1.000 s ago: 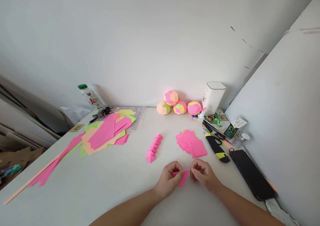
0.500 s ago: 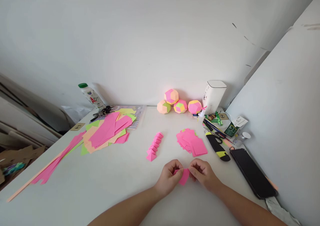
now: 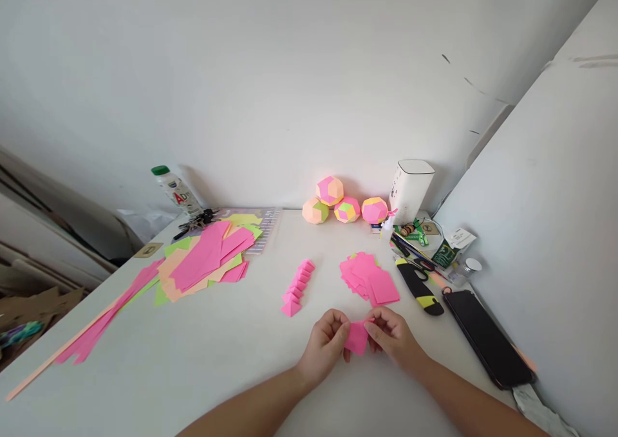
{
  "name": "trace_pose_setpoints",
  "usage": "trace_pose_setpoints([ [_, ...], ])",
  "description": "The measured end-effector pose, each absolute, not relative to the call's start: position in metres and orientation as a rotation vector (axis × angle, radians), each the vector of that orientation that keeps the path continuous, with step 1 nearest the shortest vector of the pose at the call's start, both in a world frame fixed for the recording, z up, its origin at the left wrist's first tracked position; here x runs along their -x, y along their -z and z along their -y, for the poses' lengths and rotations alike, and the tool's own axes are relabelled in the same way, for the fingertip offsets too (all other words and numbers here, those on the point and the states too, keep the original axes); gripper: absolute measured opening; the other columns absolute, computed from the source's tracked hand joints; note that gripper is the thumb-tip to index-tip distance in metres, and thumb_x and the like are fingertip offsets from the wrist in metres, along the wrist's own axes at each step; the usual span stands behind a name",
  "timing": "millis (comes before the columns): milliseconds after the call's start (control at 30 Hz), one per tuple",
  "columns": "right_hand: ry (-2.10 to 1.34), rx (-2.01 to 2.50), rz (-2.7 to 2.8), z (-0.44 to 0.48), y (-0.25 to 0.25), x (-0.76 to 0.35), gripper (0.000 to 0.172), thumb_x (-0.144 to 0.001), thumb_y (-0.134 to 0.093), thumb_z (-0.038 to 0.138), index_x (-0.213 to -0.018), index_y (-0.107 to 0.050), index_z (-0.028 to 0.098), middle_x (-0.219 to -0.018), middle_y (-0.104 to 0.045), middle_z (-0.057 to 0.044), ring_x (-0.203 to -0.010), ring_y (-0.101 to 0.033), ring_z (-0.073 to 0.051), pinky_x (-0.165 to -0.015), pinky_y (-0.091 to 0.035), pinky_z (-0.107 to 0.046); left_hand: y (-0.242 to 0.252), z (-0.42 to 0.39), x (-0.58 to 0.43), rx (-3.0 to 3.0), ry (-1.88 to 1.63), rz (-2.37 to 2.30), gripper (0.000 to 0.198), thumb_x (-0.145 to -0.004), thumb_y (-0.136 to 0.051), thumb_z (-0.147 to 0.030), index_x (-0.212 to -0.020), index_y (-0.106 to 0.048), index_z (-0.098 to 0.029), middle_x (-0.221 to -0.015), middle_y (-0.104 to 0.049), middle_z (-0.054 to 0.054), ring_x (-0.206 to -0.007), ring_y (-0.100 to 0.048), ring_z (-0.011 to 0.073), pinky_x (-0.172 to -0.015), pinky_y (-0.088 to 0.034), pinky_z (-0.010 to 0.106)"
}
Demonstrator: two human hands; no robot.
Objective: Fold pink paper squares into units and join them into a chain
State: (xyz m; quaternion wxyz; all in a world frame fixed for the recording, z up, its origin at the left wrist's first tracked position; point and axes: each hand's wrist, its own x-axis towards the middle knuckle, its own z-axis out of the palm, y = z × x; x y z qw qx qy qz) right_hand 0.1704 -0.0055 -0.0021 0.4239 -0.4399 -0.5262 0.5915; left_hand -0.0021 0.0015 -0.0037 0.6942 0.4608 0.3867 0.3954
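Between my two hands is a small pink paper piece [image 3: 357, 338], held just above the table near its front. My left hand [image 3: 324, 345] pinches its left edge with thumb and forefinger. At the upper right edge, my right hand [image 3: 392, 338] grips the same paper, its thumb toward me. Beyond my hands on the right lies a loose stack of pink paper squares [image 3: 369, 279], with bits of green peeking out. To the left of that stack runs a slanting row of folded pink paper units [image 3: 297, 288], tucked against one another.
Paper polyhedron balls [image 3: 329, 191] are piled by the wall beside a white container [image 3: 412, 191]. A black-and-yellow utility knife [image 3: 420, 287] and a black phone [image 3: 487, 338] lie on the right. Coloured paper sheets [image 3: 203, 257] and a green-capped bottle [image 3: 176, 191] are at left.
My left fingers have shifted toward the paper's left edge, so more of the pink piece shows. The whole view has tilted slightly; other things on the table stay in place.
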Motion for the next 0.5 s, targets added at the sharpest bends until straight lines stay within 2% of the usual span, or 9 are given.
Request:
trace_pose_setpoints([
  [233, -1.486, 1.084, 1.283, 0.005, 0.0019, -0.1702, 0.022, -0.083, -0.058, 0.039, -0.086, -0.054, 0.017, -0.058, -0.054, 0.004, -0.048, -0.049, -0.009, -0.048, -0.04, -0.022, 0.0079, -0.0017, 0.0033, -1.069, -0.965, -0.846, 0.023, -0.083, -0.057, -0.037, -0.077, -0.049, -0.016, -0.065, -0.056, -0.002, -0.057, -0.051, 0.0091, -0.056, -0.039, 0.022],
  [367, -1.473, 1.116, 1.288, 0.0049, 0.0014, -0.1705, 0.025, -0.083, -0.057, 0.041, -0.077, -0.053, 0.017, -0.051, -0.052, 0.005, -0.045, -0.048, -0.009, -0.047, -0.039, -0.022, 0.0075, -0.0023, 0.0045, -1.075, -1.028, -0.785, 0.019, -0.082, -0.058, -0.034, -0.078, -0.052, -0.016, -0.076, -0.059, 0.001, -0.072, -0.054, 0.0124, -0.069, -0.042, 0.026],
  [500, -1.477, 1.135, 1.299, 0.0051, 0.0018, -0.1706, 0.028, -0.081, -0.058, 0.043, -0.073, -0.053, 0.017, -0.051, -0.053, 0.004, -0.045, -0.049, -0.01, -0.046, -0.039, -0.022, 0.006, -0.002, 0.0037, -1.052, -1.025, -0.755, 0.019, -0.081, -0.06, -0.035, -0.08, -0.054, -0.017, -0.081, -0.06, 0.003, -0.076, -0.055, 0.0149, -0.072, -0.044, 0.029],
])
